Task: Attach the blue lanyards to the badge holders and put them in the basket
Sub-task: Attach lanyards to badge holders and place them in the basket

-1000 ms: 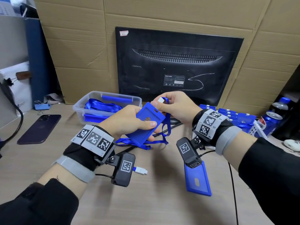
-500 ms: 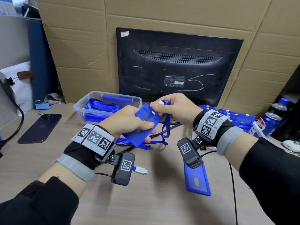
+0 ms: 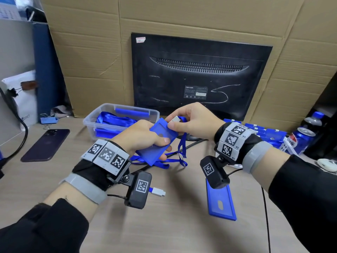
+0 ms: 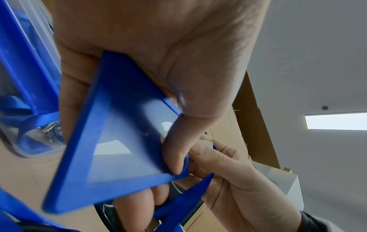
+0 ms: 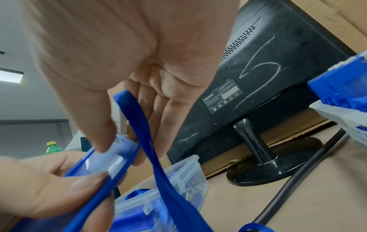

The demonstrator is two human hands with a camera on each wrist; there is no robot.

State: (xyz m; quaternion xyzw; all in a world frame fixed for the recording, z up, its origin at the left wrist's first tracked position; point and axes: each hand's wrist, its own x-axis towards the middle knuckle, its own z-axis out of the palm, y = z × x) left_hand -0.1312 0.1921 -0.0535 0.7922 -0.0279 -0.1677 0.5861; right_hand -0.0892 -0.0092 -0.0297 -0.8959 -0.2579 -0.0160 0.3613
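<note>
My left hand (image 3: 145,137) grips a blue badge holder (image 3: 156,141) above the table, thumb on its face; the left wrist view shows the same badge holder (image 4: 119,141) between thumb and fingers. My right hand (image 3: 189,121) pinches the white clip (image 3: 176,119) of a blue lanyard (image 3: 182,148) at the holder's top edge. In the right wrist view the lanyard strap (image 5: 151,141) hangs from the right hand past the translucent clip (image 5: 119,155). The strap trails onto the table under the holder. A second badge holder (image 3: 220,201) lies flat on the table below my right wrist.
A clear tub (image 3: 120,123) with lanyards stands behind my left hand. A white basket (image 3: 284,147) with blue holders (image 3: 264,132) sits right, beside a soda can (image 3: 300,141) and bottle (image 3: 313,119). A monitor back (image 3: 200,75), a phone (image 3: 45,145) and a loose lanyard clip (image 3: 158,191) are nearby.
The held badge holder has tilted flatter and its top edge has met the clip in my right hand. Both hands stayed in nearly the same place.
</note>
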